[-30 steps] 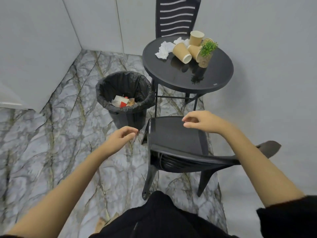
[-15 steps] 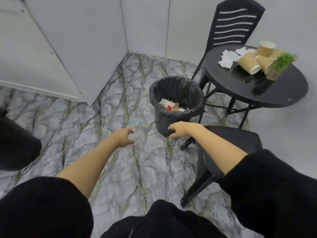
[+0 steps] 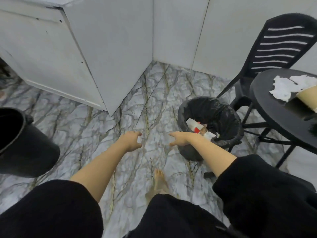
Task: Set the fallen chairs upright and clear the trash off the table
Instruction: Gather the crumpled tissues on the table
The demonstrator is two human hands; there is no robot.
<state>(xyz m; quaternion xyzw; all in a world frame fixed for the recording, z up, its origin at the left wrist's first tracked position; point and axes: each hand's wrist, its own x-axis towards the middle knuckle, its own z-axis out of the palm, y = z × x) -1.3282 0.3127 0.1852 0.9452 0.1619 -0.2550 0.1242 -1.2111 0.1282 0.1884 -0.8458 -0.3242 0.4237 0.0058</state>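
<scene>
My left hand [image 3: 131,140] and my right hand [image 3: 180,138] hang over the marble floor, both empty with fingers apart. A black round table [image 3: 267,107] stands at the right edge with crumpled white paper [image 3: 284,86] and a brown paper cup [image 3: 308,95] on it. Behind the table a black slatted chair [image 3: 281,47] stands upright. A black bin [image 3: 228,117] lined with a bag holds some trash, just right of my right hand. At the far left lies a dark curved object [image 3: 24,145], maybe part of a fallen chair; I cannot tell.
A grey cabinet corner [image 3: 96,62] juts out at the upper left, with grey wall panels behind. My bare foot [image 3: 159,179] stands on the marble floor between my arms. Black sleeves fill the bottom of the view.
My view has swung left, away from the table and the chair in front of it. Both hands have left that chair and now hang over the floor. The dark object at the left has come closer.
</scene>
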